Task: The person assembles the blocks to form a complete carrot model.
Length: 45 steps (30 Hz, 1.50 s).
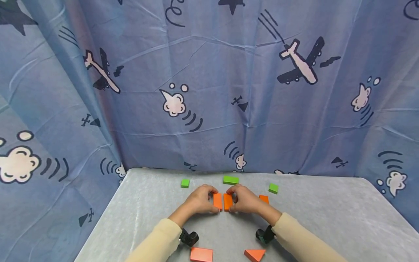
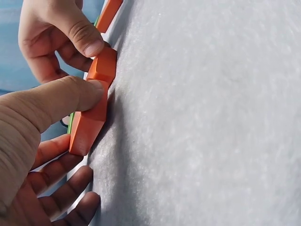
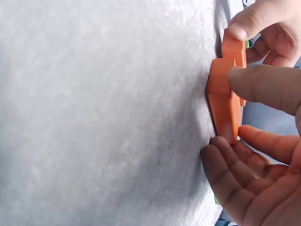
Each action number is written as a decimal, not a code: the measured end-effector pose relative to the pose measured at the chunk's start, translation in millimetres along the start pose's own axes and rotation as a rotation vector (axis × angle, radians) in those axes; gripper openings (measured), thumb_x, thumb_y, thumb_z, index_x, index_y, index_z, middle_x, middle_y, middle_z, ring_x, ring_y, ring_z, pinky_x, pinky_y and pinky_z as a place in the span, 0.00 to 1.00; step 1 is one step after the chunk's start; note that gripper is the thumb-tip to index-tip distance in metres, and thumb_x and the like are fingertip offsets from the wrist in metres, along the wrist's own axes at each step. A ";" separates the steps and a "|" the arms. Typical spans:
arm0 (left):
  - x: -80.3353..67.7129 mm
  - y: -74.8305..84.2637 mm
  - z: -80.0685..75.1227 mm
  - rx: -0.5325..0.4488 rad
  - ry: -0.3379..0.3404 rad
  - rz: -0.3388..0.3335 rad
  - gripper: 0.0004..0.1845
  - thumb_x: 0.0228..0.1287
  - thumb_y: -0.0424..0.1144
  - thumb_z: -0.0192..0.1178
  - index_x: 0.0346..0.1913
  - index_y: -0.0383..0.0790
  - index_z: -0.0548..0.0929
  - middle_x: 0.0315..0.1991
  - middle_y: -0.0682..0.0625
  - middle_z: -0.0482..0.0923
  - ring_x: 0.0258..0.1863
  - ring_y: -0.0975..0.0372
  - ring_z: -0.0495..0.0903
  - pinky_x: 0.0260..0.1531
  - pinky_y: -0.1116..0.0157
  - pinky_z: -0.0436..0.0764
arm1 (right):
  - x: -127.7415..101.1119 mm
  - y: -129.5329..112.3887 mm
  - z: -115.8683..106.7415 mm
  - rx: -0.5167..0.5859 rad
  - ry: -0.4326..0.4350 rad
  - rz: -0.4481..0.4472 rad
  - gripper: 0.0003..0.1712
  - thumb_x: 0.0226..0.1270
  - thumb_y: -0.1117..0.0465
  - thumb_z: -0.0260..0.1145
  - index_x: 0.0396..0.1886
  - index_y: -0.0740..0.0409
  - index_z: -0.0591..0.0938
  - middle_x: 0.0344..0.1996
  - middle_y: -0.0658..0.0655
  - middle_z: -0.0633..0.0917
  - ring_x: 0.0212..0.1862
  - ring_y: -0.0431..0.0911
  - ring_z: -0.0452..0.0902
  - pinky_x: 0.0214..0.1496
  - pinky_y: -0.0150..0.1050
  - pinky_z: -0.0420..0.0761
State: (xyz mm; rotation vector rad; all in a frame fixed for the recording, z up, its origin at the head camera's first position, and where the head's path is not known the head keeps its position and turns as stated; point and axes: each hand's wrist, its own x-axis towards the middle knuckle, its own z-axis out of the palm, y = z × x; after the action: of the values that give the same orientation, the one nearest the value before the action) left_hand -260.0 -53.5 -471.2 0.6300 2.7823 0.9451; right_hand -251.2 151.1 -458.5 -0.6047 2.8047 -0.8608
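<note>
The counter (image 1: 327, 218) carries a pale grey felt-like cover; a blue curtain (image 1: 209, 91) printed with aeroplanes and clouds hangs along its far edge and left side.

Two orange blocks stand on edge near the middle of the counter, side by side with a narrow gap between them, their long axes running from the near edge toward the far edge. The left hand (image 1: 199, 200) pinches the left orange block (image 1: 217, 201) between thumb and fingers. The right hand (image 1: 243, 199) pinches the right orange block (image 1: 227, 202) the same way. Each block lies directly at its own hand; neither hand is nearer to the pair.

A green bar (image 1: 231, 179) lies near the far edge, just beyond the hands. Two green cubes (image 1: 185, 183) (image 1: 273, 188) flank it. An orange slab (image 1: 201, 254) and an orange wedge (image 1: 254, 254) lie at the near edge. A further orange piece (image 1: 263, 198) lies just right of the right hand.
</note>
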 end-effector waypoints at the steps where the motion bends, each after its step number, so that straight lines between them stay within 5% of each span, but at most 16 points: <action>1: 0.2 0.5 0.4 0.006 0.002 0.000 0.30 0.36 0.46 0.78 0.48 0.43 0.83 0.44 0.51 0.79 0.35 0.64 0.74 0.37 0.67 0.75 | -0.3 -0.3 -0.4 -0.002 -0.001 -0.005 0.31 0.39 0.64 0.80 0.48 0.65 0.81 0.40 0.57 0.78 0.32 0.42 0.71 0.34 0.33 0.74; 12: 1.4 1.6 5.8 0.048 0.008 0.012 0.31 0.35 0.48 0.79 0.48 0.45 0.83 0.48 0.51 0.80 0.48 0.59 0.78 0.50 0.61 0.78 | -3.7 -2.5 1.4 0.003 0.001 -0.014 0.31 0.40 0.64 0.80 0.48 0.65 0.81 0.38 0.56 0.77 0.32 0.42 0.70 0.32 0.33 0.72; 21: -0.9 1.9 0.6 -0.039 -0.040 -0.005 0.34 0.38 0.46 0.78 0.54 0.43 0.81 0.50 0.50 0.79 0.43 0.61 0.78 0.44 0.64 0.78 | -11.3 -0.7 -3.9 -0.053 0.026 -0.049 0.31 0.44 0.60 0.78 0.51 0.62 0.80 0.44 0.60 0.80 0.33 0.43 0.72 0.34 0.35 0.74; 31: -3.8 -2.1 -5.1 -0.109 -0.060 -0.007 0.30 0.43 0.40 0.75 0.54 0.40 0.81 0.53 0.49 0.80 0.45 0.58 0.81 0.45 0.63 0.80 | -38.7 4.4 -34.4 -0.117 0.045 -0.025 0.25 0.52 0.56 0.74 0.51 0.56 0.81 0.48 0.57 0.82 0.47 0.52 0.78 0.46 0.48 0.80; 45: -4.2 1.7 -4.9 -0.087 -0.061 -0.043 0.30 0.42 0.39 0.75 0.54 0.40 0.81 0.52 0.49 0.80 0.46 0.59 0.80 0.46 0.62 0.79 | -62.4 42.7 -56.7 -0.296 0.004 0.103 0.36 0.41 0.58 0.79 0.55 0.62 0.79 0.44 0.55 0.79 0.35 0.42 0.69 0.36 0.39 0.75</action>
State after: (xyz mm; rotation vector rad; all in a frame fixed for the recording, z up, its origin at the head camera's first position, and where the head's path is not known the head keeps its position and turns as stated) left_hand -256.8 -56.8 -466.3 0.5735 2.6742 1.0152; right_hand -223.1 238.1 -434.6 -0.4900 2.9596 -0.4314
